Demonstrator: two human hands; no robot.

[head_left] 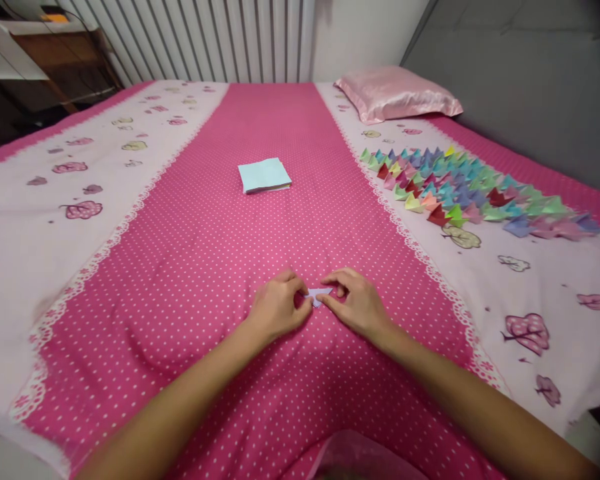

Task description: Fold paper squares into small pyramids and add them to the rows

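Observation:
A small piece of folded lavender paper [319, 294] lies between my two hands, low over the pink dotted bedspread [260, 240]. My left hand [281, 301] pinches its left end between thumb and fingers. At the other side, my right hand [356, 300] has its thumb on the paper's lower right edge, while the index finger curves above the pointed right tip. The fingertips cover part of the folds. Farther off, a stack of square paper sheets [264, 175], light blue on top, rests on the bedspread.
Several rows of small folded paper pieces [445, 190] in many colours stand to the right. Behind them are a pink satin pillow [397, 93] and a grey headboard-like panel [520, 87]. A white radiator [205, 40] borders the far side; a desk [55, 53] stands far left.

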